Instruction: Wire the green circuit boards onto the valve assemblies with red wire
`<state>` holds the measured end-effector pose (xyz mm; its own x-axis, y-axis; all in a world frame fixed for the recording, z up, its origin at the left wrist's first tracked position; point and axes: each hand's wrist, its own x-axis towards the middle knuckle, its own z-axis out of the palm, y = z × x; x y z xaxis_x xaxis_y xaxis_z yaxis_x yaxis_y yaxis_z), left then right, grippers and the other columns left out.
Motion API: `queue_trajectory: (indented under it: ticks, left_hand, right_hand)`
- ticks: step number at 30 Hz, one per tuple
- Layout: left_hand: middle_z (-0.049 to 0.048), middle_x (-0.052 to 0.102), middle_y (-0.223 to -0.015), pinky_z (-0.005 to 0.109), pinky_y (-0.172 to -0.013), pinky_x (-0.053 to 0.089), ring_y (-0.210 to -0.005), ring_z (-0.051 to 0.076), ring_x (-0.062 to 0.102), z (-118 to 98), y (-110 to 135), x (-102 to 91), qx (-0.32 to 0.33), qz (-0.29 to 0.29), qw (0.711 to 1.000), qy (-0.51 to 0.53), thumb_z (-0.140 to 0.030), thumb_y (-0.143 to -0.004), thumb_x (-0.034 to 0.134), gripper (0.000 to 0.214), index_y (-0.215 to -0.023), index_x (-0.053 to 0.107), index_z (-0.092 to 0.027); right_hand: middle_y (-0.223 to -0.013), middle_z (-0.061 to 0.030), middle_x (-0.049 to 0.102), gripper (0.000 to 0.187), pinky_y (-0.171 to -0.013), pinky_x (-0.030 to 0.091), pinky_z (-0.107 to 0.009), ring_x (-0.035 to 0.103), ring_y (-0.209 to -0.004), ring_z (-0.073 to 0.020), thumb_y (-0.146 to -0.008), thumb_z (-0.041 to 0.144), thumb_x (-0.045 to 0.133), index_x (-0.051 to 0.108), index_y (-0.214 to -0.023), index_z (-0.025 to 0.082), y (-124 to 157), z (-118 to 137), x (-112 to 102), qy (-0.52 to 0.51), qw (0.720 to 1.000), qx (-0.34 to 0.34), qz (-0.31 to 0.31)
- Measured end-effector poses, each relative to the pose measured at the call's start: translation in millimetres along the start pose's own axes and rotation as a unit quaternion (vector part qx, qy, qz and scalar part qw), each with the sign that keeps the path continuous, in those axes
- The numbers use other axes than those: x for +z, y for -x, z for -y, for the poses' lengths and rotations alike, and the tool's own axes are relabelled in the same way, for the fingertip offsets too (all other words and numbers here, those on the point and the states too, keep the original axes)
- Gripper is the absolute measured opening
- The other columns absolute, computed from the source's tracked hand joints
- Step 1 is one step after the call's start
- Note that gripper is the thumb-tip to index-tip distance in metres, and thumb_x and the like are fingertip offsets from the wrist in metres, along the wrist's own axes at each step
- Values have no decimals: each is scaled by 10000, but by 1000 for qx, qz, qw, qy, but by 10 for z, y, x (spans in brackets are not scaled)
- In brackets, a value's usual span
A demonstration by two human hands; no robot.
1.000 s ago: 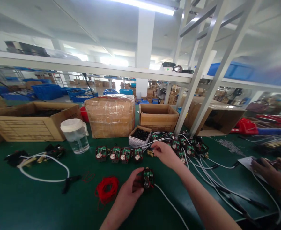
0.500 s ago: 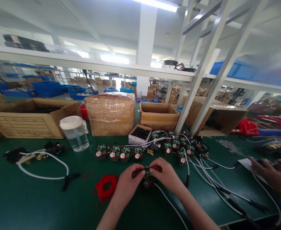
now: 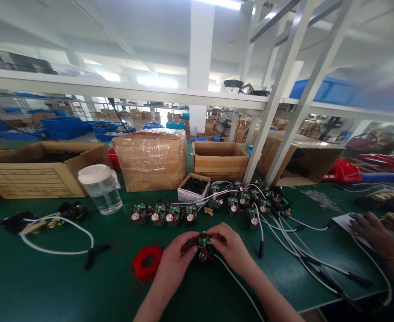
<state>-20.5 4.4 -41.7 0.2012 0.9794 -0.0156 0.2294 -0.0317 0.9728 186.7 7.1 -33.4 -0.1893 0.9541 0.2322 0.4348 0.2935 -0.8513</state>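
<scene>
Left hand (image 3: pixel 176 256) and right hand (image 3: pixel 229 246), fingers held narrow, grip a green circuit unit (image 3: pixel 204 243) from both sides at the frame's lower center, near a red wire coil (image 3: pixel 139 264); beyond, four similar units (image 3: pixel 172 215) line the desk (image 3: pixel 106 286) before a plastic-wrapped carton (image 3: pixel 150 163).

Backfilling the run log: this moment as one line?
left hand: at circuit-board unit, left side; right hand: same unit, right side; red wire coil: beside left hand; four similar units: row beyond
</scene>
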Motion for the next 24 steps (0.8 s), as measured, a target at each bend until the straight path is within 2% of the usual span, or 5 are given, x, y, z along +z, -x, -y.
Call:
queue_trajectory:
  ticks: [6,13,19,24]
  left_hand:
    - [65,723,-1194,371,-941,552,-1010,216,702,134,57,43,-13,19,999,36,-226,-774,601,527,-1300,610,-236]
    - [50,744,-1127,376,-957,560,-1025,222,712,63,106,84,-19,15,999,43,-200,-736,628,577,-1312,595,-242]
    - [49,739,-1129,393,-970,556,-1001,219,716,47,137,168,-22,-14,999,18,-161,-697,633,627,-1317,572,-232]
    - [75,708,-1217,394,-998,530,-1080,235,692,100,137,249,-18,-43,999,6,-156,-706,636,617,-1314,560,-223]
  right_hand:
    - [-933,-21,585,311,-792,506,-314,602,-860,-182,-865,121,544,681,-1114,245,75,-14,6,1,1000,-1,13]
    - [-958,-8,581,620,-762,502,-309,587,-818,-167,-776,34,523,552,-1345,279,237,-167,91,-26,999,3,35]
    - [-958,-2,587,648,-720,492,-293,570,-771,-152,-742,23,528,536,-1345,261,260,-121,130,-36,998,33,25]
    - [-941,1,584,666,-684,487,-288,563,-748,-156,-706,17,549,537,-1327,256,245,-61,152,-35,998,47,26]
